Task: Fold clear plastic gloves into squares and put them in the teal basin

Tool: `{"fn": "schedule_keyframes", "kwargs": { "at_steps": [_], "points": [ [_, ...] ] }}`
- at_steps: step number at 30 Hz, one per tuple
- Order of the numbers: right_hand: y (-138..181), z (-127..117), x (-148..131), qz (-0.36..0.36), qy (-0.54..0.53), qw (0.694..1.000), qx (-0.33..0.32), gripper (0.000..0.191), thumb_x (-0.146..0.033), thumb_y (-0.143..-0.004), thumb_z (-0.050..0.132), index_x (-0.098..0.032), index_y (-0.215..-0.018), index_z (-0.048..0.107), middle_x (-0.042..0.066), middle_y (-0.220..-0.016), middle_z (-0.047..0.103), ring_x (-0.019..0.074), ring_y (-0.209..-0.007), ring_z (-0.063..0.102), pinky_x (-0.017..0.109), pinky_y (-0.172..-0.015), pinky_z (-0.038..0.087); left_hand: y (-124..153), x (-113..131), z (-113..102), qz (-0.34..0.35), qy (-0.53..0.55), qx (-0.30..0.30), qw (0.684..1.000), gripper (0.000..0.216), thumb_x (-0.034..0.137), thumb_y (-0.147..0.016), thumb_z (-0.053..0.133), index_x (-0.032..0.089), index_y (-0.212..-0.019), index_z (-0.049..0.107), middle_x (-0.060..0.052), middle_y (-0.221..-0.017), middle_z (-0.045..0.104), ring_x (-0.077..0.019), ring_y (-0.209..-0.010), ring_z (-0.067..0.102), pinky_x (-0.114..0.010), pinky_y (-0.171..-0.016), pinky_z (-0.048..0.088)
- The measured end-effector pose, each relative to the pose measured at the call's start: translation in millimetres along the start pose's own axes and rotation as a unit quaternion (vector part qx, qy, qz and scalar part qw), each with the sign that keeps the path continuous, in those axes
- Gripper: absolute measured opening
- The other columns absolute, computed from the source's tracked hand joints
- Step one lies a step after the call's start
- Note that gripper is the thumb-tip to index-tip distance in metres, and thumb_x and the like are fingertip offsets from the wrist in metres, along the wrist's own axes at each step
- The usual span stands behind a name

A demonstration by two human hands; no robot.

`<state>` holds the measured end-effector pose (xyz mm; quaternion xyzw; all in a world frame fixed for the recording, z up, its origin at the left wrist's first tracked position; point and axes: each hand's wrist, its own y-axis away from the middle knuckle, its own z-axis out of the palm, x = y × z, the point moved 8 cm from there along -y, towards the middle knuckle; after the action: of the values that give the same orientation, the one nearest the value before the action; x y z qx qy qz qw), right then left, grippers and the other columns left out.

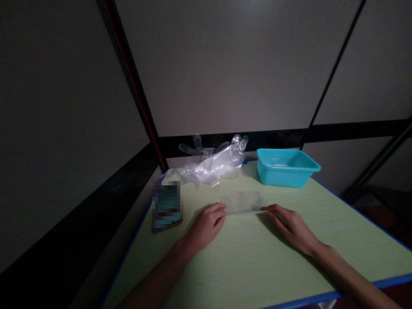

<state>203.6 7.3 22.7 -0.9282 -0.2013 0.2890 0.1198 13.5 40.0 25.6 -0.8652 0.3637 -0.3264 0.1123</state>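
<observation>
- clear plastic sheet (243, 201): we find it lying flat on the desk (257, 262), near the middle, between the two hands and slightly beyond them. it is see-through and faint against the green top.
- left hand (206, 225): it rests on the desk with the fingers loosely curled, fingertips touching the near left corner of the sheet.
- right hand (289, 225): it rests palm down with the fingers stretched toward the sheet, fingertips touching the near right corner.
- grip: we cannot tell whether either hand pinches the sheet's edge or only presses on it.
- clear plastic gloves (212, 165): a crumpled pile lies at the far edge of the desk, behind the sheet and apart from it.
- teal basin (285, 167): it stands at the far right of the desk, just beside the gloves.
- blurred flat object (166, 206): it lies at the left edge of the desk, near the left hand but apart from it.
</observation>
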Motion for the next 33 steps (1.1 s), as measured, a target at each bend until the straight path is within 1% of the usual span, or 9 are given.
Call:
{"fn": "schedule_keyframes", "kwargs": {
  "at_steps": [5,7,10,12,15,19,22,28,33],
  "points": [
    [-1,-12,-2,0.015,-0.054,0.996,0.064,0.020,-0.030,-0.090,0.031,-0.019,-0.088,0.048,0.003,-0.076,0.058,0.0156,-0.067,0.055,0.027,-0.061,0.042,-1,3,-5,-0.036,0.092,0.013,0.995,0.015,0.018,-0.084,0.042,0.017,-0.088,0.057,-0.004,-0.094,0.063,-0.0150,-0.089,0.057,-0.025,-0.081,0.042],
    [-1,-17,-5,0.025,-0.076,0.993,0.083,0.020,-0.031,-0.090,0.032,-0.019,-0.087,0.047,0.002,-0.073,0.055,0.0140,-0.063,0.051,0.025,-0.057,0.040,-1,4,-6,-0.053,0.102,0.011,0.993,0.016,0.022,-0.085,0.041,0.017,-0.088,0.056,-0.003,-0.087,0.063,-0.0151,-0.082,0.058,-0.024,-0.074,0.043],
    [-1,-25,-12,0.039,-0.111,0.988,0.097,0.020,-0.032,-0.090,0.034,-0.019,-0.084,0.048,0.000,-0.068,0.051,0.0124,-0.058,0.047,0.023,-0.052,0.037,-1,5,-7,-0.083,0.149,-0.003,0.985,0.017,0.028,-0.084,0.041,0.017,-0.076,0.051,0.000,-0.068,0.060,-0.0134,-0.064,0.059,-0.021,-0.057,0.043],
    [-2,-31,-17,0.047,-0.141,0.984,0.099,0.020,-0.034,-0.089,0.035,-0.019,-0.084,0.048,0.000,-0.067,0.050,0.0119,-0.057,0.046,0.023,-0.051,0.037,-2,5,-6,-0.114,0.236,-0.025,0.965,0.019,0.033,-0.084,0.040,0.018,-0.073,0.044,0.001,-0.066,0.058,-0.0120,-0.055,0.059,-0.019,-0.048,0.042],
    [-4,-39,-20,0.079,-0.186,0.974,0.105,0.022,-0.038,-0.087,0.038,-0.018,-0.084,0.049,-0.002,-0.061,0.047,0.0113,-0.053,0.045,0.022,-0.048,0.035,-3,8,-4,-0.159,0.375,-0.056,0.911,0.024,0.041,-0.080,0.043,0.019,-0.073,0.038,0.001,-0.071,0.060,-0.0122,-0.048,0.060,-0.018,-0.038,0.040],
    [-9,-30,-10,0.151,-0.244,0.957,0.041,0.027,-0.044,-0.082,0.041,-0.018,-0.079,0.048,-0.004,-0.052,0.045,0.0106,-0.045,0.042,0.021,-0.042,0.033,-3,8,0,-0.224,0.435,-0.088,0.868,0.028,0.046,-0.074,0.046,0.019,-0.074,0.037,0.003,-0.061,0.055,-0.0121,-0.039,0.056,-0.018,-0.032,0.038],
    [-14,-15,0,0.158,-0.262,0.952,-0.013,0.029,-0.045,-0.078,0.043,-0.017,-0.071,0.047,-0.003,-0.052,0.046,0.0108,-0.046,0.044,0.023,-0.044,0.035,-2,-1,5,-0.261,0.369,-0.085,0.888,0.023,0.042,-0.072,0.043,0.019,-0.070,0.039,0.004,-0.058,0.052,-0.0113,-0.044,0.055,-0.018,-0.036,0.039],
    [-23,12,24,0.138,-0.182,0.972,-0.050,0.029,-0.042,-0.073,0.042,-0.016,-0.063,0.048,-0.001,-0.055,0.047,0.0105,-0.049,0.041,0.023,-0.045,0.031,-9,-30,16,-0.266,0.248,-0.056,0.930,0.010,0.023,-0.065,0.044,0.017,-0.057,0.042,0.005,-0.054,0.043,-0.0107,-0.052,0.047,-0.019,-0.045,0.038],
    [-28,20,37,0.137,-0.152,0.977,-0.058,0.027,-0.037,-0.071,0.044,-0.015,-0.058,0.051,-0.001,-0.051,0.048,0.0106,-0.048,0.040,0.024,-0.046,0.030,-27,-53,14,-0.244,0.136,-0.019,0.960,0.018,0.012,-0.062,0.049,0.016,-0.048,0.039,0.006,-0.052,0.039,-0.0111,-0.060,0.045,-0.020,-0.055,0.034]
  ]
}}
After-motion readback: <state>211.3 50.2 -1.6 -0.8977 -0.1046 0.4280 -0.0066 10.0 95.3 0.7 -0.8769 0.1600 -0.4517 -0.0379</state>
